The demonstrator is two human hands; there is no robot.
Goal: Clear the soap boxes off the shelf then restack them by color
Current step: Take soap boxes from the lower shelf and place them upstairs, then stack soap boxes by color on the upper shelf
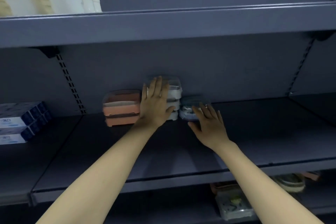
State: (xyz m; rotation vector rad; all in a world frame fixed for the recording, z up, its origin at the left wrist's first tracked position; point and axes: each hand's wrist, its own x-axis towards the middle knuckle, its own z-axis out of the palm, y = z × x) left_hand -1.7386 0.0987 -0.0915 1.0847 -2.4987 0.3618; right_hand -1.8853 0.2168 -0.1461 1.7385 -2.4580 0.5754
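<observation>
Blue-and-white cartons sit stacked at the far left of the shelf, no part of the job. Next along, near the back wall, stands the pink stack of soap boxes, two high by the look of it, with clear lids. Just beside it on the right is the white stack, taller, perhaps three boxes. The left hand lies flat against its front, fingers straight and thumb spread toward its lower right side, so the grip is wide and pressing, not closed round anything. Right of that, touching or nearly so, is a dark box, blurred. The right hand reaches over its near edge with spread, relaxed fingers; it is a wide grip too, and I cannot tell whether it touches.

These look like light, stiff plastic boxes, smooth and likely slippery (the lids may be loose). A stack would handle best clasped on both sides, or held top and bottom, so nothing slides off. Whether any box holds soap cannot be seen. On the lower shelf, at the right, more boxes lie jumbled, too blurred to sort by colour.
</observation>
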